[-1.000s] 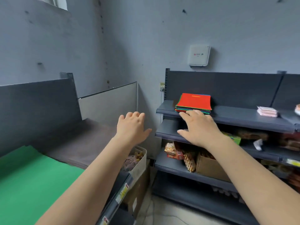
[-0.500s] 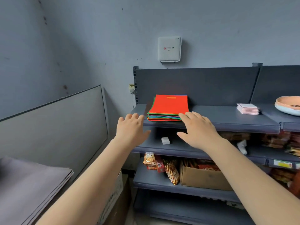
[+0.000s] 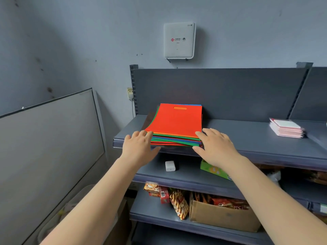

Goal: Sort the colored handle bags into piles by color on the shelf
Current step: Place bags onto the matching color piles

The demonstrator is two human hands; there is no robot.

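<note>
Bare-skinned, your left hand [image 3: 139, 149] sits lower centre of the frame, fingers straight, tips touching the stack's near-left corner and holding nothing. Your right hand [image 3: 215, 147], just right of it, is likewise flat and spread, fingertips against the near-right corner, nothing gripped. Between them: stack of handle bags [image 3: 175, 126], centre frame, on the top shelf [image 3: 247, 137] near its front lip; red sheet uppermost, with green, blue and orange edges fanned below. No piles sorted yet. Bags look thin, light, floppy and likely slick against each other; lift each by a near corner or its cut-out handle, one layer only. Farther right: pink packets [image 3: 286, 128]. Upper centre: white wall box [image 3: 178, 40].
</note>
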